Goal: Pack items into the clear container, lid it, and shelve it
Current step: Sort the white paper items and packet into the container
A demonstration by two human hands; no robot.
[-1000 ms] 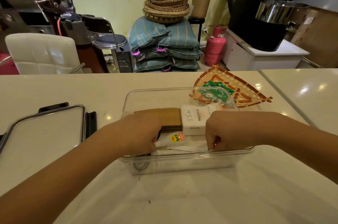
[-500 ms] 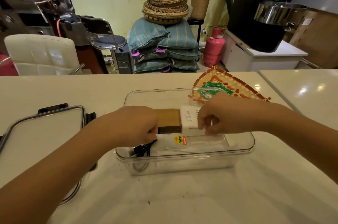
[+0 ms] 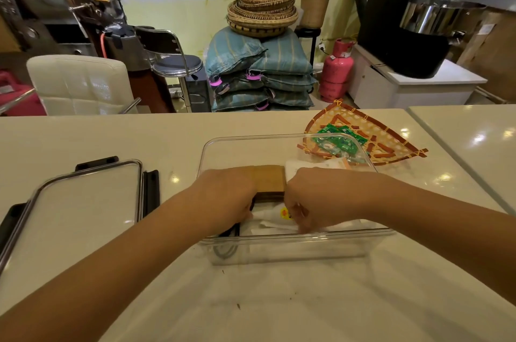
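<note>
The clear container [image 3: 293, 251] stands on the white counter in front of me. Inside lie a brown wooden box [image 3: 269, 178], a white carton [image 3: 315, 164] behind my right wrist, a white packet with a yellow sticker [image 3: 275, 224] and a black cord [image 3: 233, 231] at the near left. Both hands reach into it. My left hand [image 3: 226, 195] has its fingers curled down onto the packet's left end. My right hand [image 3: 310, 199] pinches the packet near the sticker. The clear lid with black clasps [image 3: 83, 202] lies flat to the left.
A woven fan-shaped tray [image 3: 391, 140] with green sachets [image 3: 335, 143] sits behind the container on the right. A seam to a second counter [image 3: 460, 163] runs at far right. Chairs, stacked sacks, baskets and a pink gas cylinder stand beyond the counter.
My right hand dropped from the white carton to the packet in the near part of the container. My left hand stayed on the packet's left end. The container sits in the same place.
</note>
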